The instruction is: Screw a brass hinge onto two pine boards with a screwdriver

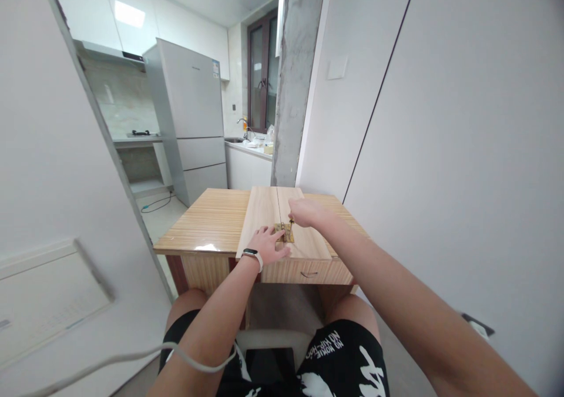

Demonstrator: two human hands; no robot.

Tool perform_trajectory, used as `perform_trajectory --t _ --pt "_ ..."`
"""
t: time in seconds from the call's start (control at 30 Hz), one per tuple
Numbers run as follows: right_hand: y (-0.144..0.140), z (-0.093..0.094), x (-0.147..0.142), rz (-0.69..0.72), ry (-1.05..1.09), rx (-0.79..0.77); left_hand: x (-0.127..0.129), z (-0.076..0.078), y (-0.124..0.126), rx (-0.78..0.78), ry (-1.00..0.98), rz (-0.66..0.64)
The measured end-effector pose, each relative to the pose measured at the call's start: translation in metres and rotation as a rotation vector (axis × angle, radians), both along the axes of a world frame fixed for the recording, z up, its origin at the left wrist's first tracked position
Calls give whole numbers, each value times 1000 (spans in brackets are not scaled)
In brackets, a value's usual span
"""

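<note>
On the table [207,221], two boards [282,224] run lengthwise away; left hand [268,245] flat (fingers spread), right hand [305,212] pinching at the hinge [284,231].

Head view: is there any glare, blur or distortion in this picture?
Head view: ceiling light glares bright white on the upper cabinets; a smaller shine sits on the table edge; wide-angle distortion bends the doorframe and stretches the right forearm; the left hand and right hand at the hinge look reasonably sharp.

A grey fridge [189,115] stands far left, a counter [249,148] with a sink tap [244,125] beside it. A concrete pillar [296,80] rises behind the worktop [207,224]. A white cable [110,362] crosses near left.
</note>
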State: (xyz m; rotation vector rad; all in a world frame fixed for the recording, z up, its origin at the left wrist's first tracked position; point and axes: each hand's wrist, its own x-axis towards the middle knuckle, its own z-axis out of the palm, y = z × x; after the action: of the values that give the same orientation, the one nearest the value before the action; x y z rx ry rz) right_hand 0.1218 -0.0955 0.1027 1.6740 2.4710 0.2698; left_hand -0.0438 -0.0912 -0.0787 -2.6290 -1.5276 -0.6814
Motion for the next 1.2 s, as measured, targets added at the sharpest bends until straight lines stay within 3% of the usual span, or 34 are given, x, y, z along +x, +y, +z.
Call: perform_trajectory --t 0.23,0.47,0.83,1.2 --pt "2 0 -8 -15 15 18 -1 -1 1 1 0 3" --pt "6 -3 -10 -151 88 27 0 1 -1 -23 3 16" --pt "0 4 2 56 6 -28 0 1 0 -24 -1 9" --pt "0 4 -2 14 -9 41 1 3 -2 -39 8 12"
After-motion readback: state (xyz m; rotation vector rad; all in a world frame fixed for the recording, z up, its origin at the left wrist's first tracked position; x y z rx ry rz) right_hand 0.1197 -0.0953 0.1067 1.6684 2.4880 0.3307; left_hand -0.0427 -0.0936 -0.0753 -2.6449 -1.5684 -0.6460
